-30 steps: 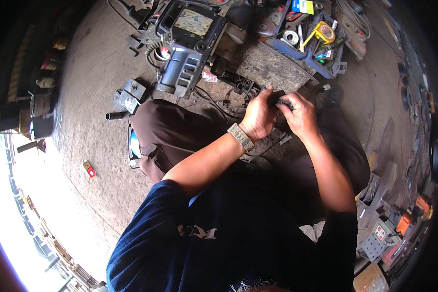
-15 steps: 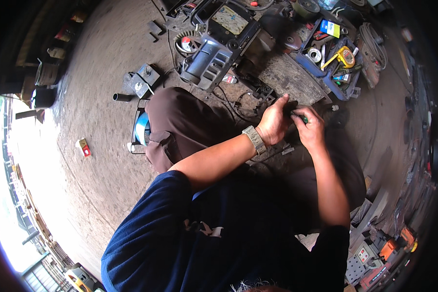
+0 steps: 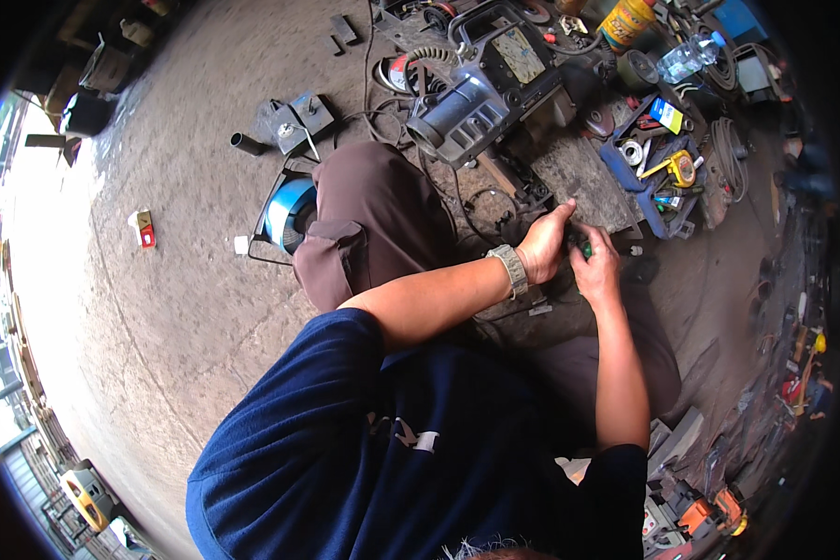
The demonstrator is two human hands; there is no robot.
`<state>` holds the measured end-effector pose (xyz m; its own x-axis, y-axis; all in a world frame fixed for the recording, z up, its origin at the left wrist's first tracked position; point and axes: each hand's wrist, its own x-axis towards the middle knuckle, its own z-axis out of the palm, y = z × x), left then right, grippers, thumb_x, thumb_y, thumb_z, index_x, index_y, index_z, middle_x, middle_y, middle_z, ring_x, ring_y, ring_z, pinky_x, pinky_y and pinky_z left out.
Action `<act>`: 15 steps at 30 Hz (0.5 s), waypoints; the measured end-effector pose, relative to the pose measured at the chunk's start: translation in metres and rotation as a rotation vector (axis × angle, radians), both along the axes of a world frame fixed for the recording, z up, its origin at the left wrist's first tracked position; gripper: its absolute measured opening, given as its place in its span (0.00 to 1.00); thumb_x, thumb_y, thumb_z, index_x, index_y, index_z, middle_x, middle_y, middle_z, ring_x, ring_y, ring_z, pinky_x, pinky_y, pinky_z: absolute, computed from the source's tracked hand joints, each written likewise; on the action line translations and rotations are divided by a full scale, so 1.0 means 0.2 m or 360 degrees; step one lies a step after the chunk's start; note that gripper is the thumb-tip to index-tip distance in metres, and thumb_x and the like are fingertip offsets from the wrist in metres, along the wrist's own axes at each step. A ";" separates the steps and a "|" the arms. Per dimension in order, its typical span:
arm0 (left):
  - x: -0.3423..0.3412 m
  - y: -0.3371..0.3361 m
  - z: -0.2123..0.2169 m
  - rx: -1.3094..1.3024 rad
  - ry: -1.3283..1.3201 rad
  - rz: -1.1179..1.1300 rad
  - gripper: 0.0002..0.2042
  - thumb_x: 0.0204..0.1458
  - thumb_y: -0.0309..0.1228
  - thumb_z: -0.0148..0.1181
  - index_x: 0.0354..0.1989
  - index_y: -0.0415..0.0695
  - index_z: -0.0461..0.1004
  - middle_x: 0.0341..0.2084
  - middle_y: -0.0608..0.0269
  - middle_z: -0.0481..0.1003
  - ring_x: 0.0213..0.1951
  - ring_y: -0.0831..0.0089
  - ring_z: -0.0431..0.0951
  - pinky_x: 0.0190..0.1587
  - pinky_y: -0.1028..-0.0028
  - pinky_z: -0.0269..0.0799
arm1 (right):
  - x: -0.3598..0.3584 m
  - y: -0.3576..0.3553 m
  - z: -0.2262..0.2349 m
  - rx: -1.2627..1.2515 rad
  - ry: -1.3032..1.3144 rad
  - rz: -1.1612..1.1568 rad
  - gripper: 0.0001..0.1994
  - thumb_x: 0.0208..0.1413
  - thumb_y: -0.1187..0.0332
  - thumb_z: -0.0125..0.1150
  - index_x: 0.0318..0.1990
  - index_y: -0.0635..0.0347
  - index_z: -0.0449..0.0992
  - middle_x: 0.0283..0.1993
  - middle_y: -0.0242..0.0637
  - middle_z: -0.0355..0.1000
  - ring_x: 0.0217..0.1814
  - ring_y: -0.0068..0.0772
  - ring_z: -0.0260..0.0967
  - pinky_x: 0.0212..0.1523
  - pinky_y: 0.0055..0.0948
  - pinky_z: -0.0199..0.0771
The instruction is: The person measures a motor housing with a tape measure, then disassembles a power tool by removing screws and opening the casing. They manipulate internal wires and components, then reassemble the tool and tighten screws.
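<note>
Fingers of both hands curl round a small dark part [image 3: 580, 245], mostly hidden, green glint between them; left hand [image 3: 543, 247] and right hand [image 3: 597, 269] touching, held over the lap near a blue tool tray [image 3: 636, 187]. Metal-link watch [image 3: 512, 271] on left wrist. Small red-and-white packet [image 3: 142, 228] lies on rough concrete floor [image 3: 186, 308], well left. Yellow can [image 3: 625, 21] at top, cut off by rim. Grey ribbed machine [image 3: 457, 110] beyond brown-trousered knee [image 3: 373, 224]

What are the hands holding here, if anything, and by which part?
Both the left hand and right hand close together around a small dark object with a green bit; the grip point is hidden.
</note>
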<state>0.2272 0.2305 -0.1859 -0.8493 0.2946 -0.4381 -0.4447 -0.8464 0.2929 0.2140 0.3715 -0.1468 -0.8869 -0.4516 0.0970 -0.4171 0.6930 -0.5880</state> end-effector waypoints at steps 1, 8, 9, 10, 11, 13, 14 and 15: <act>0.00 0.00 -0.01 -0.0020 -0.0003 0.0001 0.35 0.65 0.55 0.51 0.70 0.40 0.61 0.71 0.51 0.59 0.70 0.61 0.58 0.72 0.61 0.50 | 0.00 -0.01 0.00 -0.0009 -0.0024 -0.0002 0.18 0.55 0.73 0.66 0.54 0.60 0.77 0.51 0.49 0.78 0.54 0.52 0.77 0.54 0.42 0.76; 0.00 -0.04 0.00 -0.0042 -0.0088 0.0015 0.26 0.66 0.52 0.53 0.61 0.43 0.69 0.63 0.56 0.69 0.62 0.63 0.67 0.68 0.61 0.57 | 0.00 -0.03 0.00 -0.0073 -0.0291 -0.0160 0.18 0.54 0.69 0.70 0.52 0.57 0.77 0.39 0.42 0.82 0.42 0.38 0.82 0.46 0.36 0.79; 0.00 -0.04 0.02 -0.0073 -0.0075 -0.0008 0.27 0.66 0.52 0.53 0.62 0.42 0.68 0.64 0.55 0.68 0.63 0.62 0.67 0.68 0.62 0.57 | 0.00 -0.01 -0.02 -0.0090 -0.0262 -0.0169 0.18 0.54 0.69 0.70 0.52 0.56 0.77 0.38 0.40 0.82 0.40 0.36 0.81 0.44 0.35 0.79; 0.01 -0.04 0.04 -0.0104 -0.0062 -0.0030 0.28 0.66 0.51 0.53 0.64 0.41 0.67 0.66 0.54 0.67 0.63 0.62 0.67 0.69 0.62 0.56 | -0.01 0.02 -0.04 -0.0122 -0.0257 -0.0217 0.18 0.54 0.69 0.70 0.52 0.56 0.77 0.38 0.41 0.82 0.40 0.35 0.81 0.44 0.35 0.78; 0.01 -0.04 0.02 -0.0248 -0.0141 -0.0023 0.31 0.66 0.51 0.54 0.67 0.39 0.66 0.67 0.52 0.67 0.64 0.61 0.68 0.68 0.61 0.58 | -0.04 0.02 -0.06 -0.0153 -0.0258 -0.0234 0.18 0.54 0.69 0.70 0.53 0.55 0.77 0.38 0.41 0.82 0.40 0.35 0.81 0.44 0.35 0.78; 0.00 -0.04 -0.04 -0.0252 -0.0123 -0.0028 0.30 0.65 0.51 0.54 0.66 0.40 0.68 0.65 0.52 0.69 0.63 0.62 0.68 0.67 0.62 0.59 | -0.09 0.05 -0.09 -0.0127 -0.0210 -0.0302 0.17 0.56 0.68 0.69 0.53 0.55 0.77 0.38 0.41 0.82 0.40 0.32 0.80 0.44 0.34 0.78; 0.00 -0.03 -0.08 -0.0254 -0.0113 -0.0030 0.29 0.65 0.51 0.54 0.65 0.40 0.69 0.64 0.52 0.70 0.63 0.62 0.68 0.67 0.62 0.59 | -0.12 0.07 -0.10 -0.0120 -0.0187 -0.0333 0.17 0.56 0.68 0.69 0.54 0.56 0.77 0.37 0.40 0.82 0.38 0.32 0.79 0.42 0.34 0.78; 0.00 -0.03 -0.08 -0.0354 -0.0091 -0.0030 0.27 0.65 0.48 0.56 0.63 0.38 0.72 0.60 0.52 0.73 0.61 0.64 0.69 0.65 0.63 0.62 | -0.14 0.10 -0.10 -0.0096 -0.0225 -0.0423 0.17 0.57 0.68 0.69 0.54 0.56 0.77 0.36 0.39 0.81 0.37 0.32 0.79 0.41 0.34 0.78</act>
<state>0.2272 0.2252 -0.2026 -0.8164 0.2011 -0.5413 -0.4811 -0.7552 0.4451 0.1864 0.3906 -0.1671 -0.9798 -0.1991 -0.0163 -0.1370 0.7289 -0.6707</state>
